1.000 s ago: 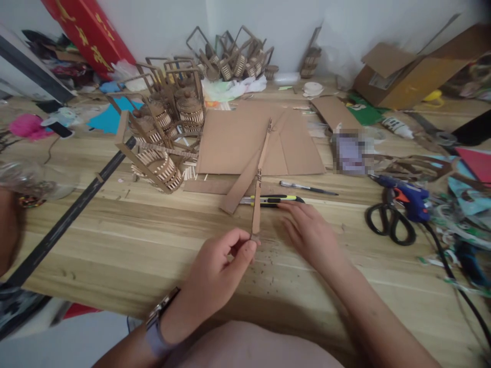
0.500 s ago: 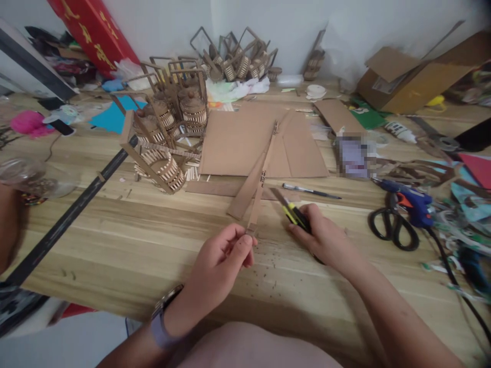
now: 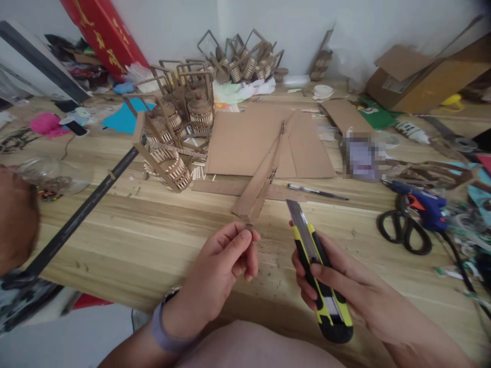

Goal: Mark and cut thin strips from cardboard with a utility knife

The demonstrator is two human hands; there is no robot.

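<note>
Between the thumb and fingers of my left hand [image 3: 228, 260] is the near end of a narrow cardboard strip [image 3: 264, 189] with dark print on it. The strip points away from me, over a wider cardboard piece [image 3: 245, 199] and a large cardboard sheet [image 3: 245, 138]. My right hand [image 3: 345, 286] grips a yellow and black utility knife [image 3: 320, 276]. Its blade is out and points up and away, to the right of the strip and apart from it. Small dark crumbs lie on the table between my hands.
Several small wooden-slat buckets [image 3: 169, 166] with tall handles stand at the left. A pen [image 3: 318, 192], black-handled scissors [image 3: 404, 230] and a blue glue gun [image 3: 425, 207] lie to the right. Another person's arm [image 3: 17, 220] is at the left edge, near a long black strip [image 3: 84, 209].
My right hand has lifted and turned the knife, so its whole length now shows. The strip's near end has tilted in my left hand. The view has shifted slightly.
</note>
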